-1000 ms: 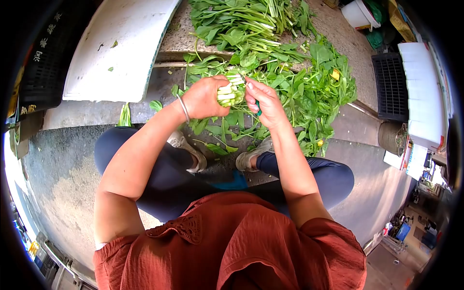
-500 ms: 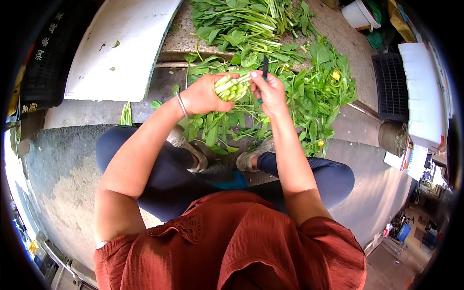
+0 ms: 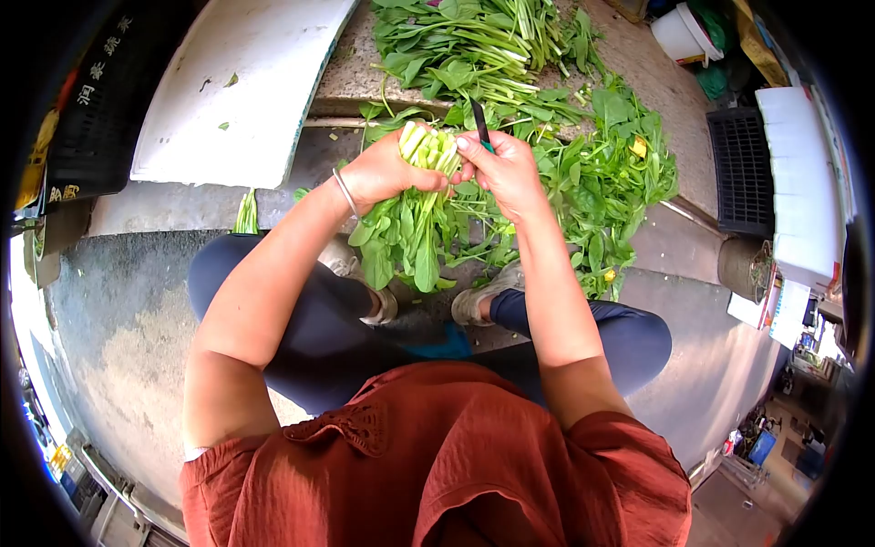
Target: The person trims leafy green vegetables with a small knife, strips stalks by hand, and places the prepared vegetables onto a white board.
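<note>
A bunch of leafy greens (image 3: 424, 223) is wrapped in my left hand (image 3: 381, 171), its pale cut stems pointing up and its leaves hanging toward my shoes. My right hand (image 3: 507, 175) is closed around a small knife (image 3: 480, 123) with a green handle; the dark blade points up and away. The fingertips of that hand touch the right edge of the stems. Behind both hands lies a pile of greens with long stems (image 3: 474, 46) on the stone step. Loose leaves (image 3: 602, 173) spread to the right of my right hand.
A white foam board (image 3: 241, 91) lies at the upper left beside a black crate (image 3: 91, 109). At the right stand another black crate (image 3: 740, 171), a white foam box (image 3: 802, 173) and a white bucket (image 3: 684, 35). A small cut bunch (image 3: 246, 212) rests near my left knee.
The bunch in my left hand has turned more upright, with its leaves now hanging down in view. My right hand has stayed close to the stems, and the knife blade has swung up into view.
</note>
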